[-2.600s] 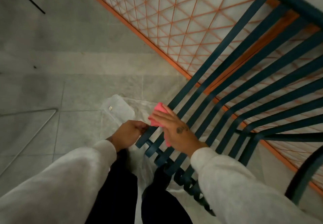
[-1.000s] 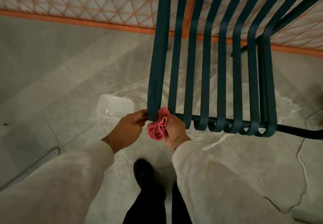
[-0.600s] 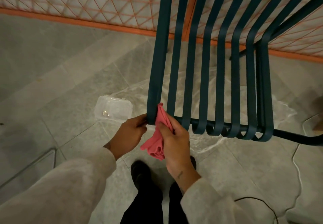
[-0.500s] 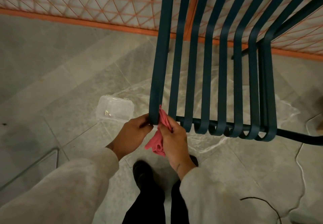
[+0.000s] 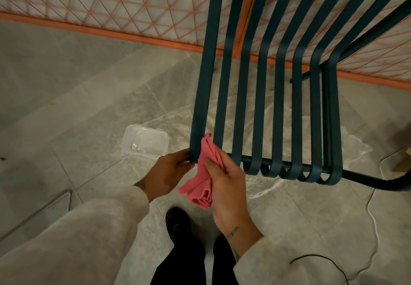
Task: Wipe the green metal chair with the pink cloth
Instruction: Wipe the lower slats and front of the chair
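Green metal chair (image 5: 205, 73) has slats running straight away from the hands, left hand (image 5: 166, 173) gripping the outermost one's near end, right hand (image 5: 229, 186) pinching the pink cloth (image 5: 201, 180) against it.

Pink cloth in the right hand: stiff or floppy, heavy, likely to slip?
Probably floppy: the pink cloth droops in folds from the right hand. Likely light, since pinched fingers carry it. It may bunch rather than slide flat along the green chair.
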A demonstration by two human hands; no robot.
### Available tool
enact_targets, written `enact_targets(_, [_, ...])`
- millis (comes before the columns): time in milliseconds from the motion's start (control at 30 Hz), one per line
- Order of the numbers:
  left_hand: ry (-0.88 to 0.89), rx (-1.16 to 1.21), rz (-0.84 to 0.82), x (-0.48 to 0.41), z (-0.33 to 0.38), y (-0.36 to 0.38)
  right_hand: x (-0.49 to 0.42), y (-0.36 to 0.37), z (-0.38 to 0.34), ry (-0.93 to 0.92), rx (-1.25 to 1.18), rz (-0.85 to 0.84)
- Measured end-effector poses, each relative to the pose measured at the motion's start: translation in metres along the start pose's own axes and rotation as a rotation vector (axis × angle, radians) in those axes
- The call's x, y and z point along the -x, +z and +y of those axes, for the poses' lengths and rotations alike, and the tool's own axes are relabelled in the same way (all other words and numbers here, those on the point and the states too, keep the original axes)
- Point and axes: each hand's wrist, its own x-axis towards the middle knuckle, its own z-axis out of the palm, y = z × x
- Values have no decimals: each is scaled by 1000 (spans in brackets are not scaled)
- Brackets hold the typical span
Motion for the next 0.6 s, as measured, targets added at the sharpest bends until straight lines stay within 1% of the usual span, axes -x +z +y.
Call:
enact_targets(67, [51,-27,13,3,4,-6,3,0,-14,-195,172,-53])
enact_targets(133, [63,17,34,6,9,-12,-7,-1,-28,-417,362,-101])
enact_targets(233, [39,72,78,6,19,-23,-37,1,-54,-663,726,-165])
enact_targets(267, [33,64,76,5,23,-26,-49,0,-61,-717,804,-172])
enact_targets(333, [19,82,58,3,30,-33,-68,1,-76,-709,878,-199])
enact_targets(433, [-18,180,40,0,35,-35,-77,7,-84,-738,977,-136])
enact_targets(533, [-20,223,46,1,40,-33,-53,11,-67,-861,1059,-75])
enact_targets(600, [-25,225,64,3,40,-32,-33,7,-44,-871,1034,-105])
